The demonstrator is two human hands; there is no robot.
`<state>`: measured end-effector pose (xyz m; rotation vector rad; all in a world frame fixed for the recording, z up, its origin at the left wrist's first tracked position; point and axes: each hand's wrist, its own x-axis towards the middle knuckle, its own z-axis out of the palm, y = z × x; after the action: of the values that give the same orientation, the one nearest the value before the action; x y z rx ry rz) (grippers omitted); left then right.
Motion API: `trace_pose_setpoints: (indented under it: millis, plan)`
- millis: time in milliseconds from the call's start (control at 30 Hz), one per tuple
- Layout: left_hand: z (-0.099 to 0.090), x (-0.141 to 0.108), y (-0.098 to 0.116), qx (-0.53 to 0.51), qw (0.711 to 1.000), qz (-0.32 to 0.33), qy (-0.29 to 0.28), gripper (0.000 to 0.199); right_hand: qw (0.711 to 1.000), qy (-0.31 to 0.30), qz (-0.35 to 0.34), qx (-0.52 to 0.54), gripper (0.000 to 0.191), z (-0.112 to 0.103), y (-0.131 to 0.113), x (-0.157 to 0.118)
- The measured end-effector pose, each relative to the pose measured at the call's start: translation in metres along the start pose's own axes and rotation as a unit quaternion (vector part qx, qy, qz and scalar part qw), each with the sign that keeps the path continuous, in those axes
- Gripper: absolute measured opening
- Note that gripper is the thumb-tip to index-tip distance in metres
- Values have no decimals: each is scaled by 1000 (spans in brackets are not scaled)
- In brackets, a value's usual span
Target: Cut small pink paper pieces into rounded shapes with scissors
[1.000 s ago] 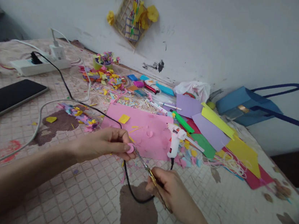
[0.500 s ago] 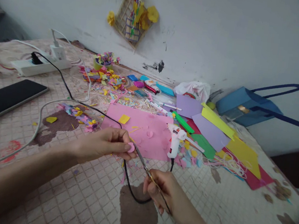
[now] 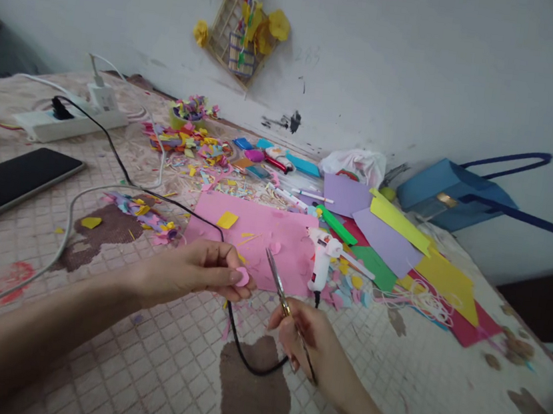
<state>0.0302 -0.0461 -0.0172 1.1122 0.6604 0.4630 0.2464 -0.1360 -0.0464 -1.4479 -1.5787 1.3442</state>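
Observation:
Between thumb and fingers, my left hand (image 3: 198, 268) pinches a small rounded piece of pink paper (image 3: 243, 277). My right hand (image 3: 308, 335) is closed round a pair of scissors (image 3: 279, 284), whose blades look shut and point up and to the left, apart from the pink piece. Beyond both hands lies a pink paper sheet (image 3: 284, 225) with a yellow paper square (image 3: 227, 220) and small scraps on it. A white hot glue gun (image 3: 321, 263) rests at the sheet's right edge, its black cord running down towards me.
Coloured paper sheets (image 3: 388, 241) and white string (image 3: 421, 302) lie to the right, near a blue bag (image 3: 459, 194). On the left are a phone (image 3: 12, 184), a power strip (image 3: 70, 122) and cables. Paper scraps (image 3: 188, 142) pile up at the back beside a filled bowl (image 3: 181, 119).
The scissors have moved right, away from the pink paper piece, and their tips now stand clear of it. My left hand keeps hold of the piece. The view has shifted slightly.

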Motion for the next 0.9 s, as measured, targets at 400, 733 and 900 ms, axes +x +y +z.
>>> trace_pose_setpoints:
  millis: [400, 733, 900]
  plan:
    - [7, 0, -10, 15, 1000, 0, 0, 17, 997, 39, 23, 69, 39, 10, -12, 7]
    - [17, 2, -18, -59, 989, 80, 105, 17, 995, 25, -10, 101, 45, 24, -11, 4]
    - [19, 2, -22, -90, 978, 109, 154, 14, 997, 18, -8, 80, 45, 31, -16, 2]
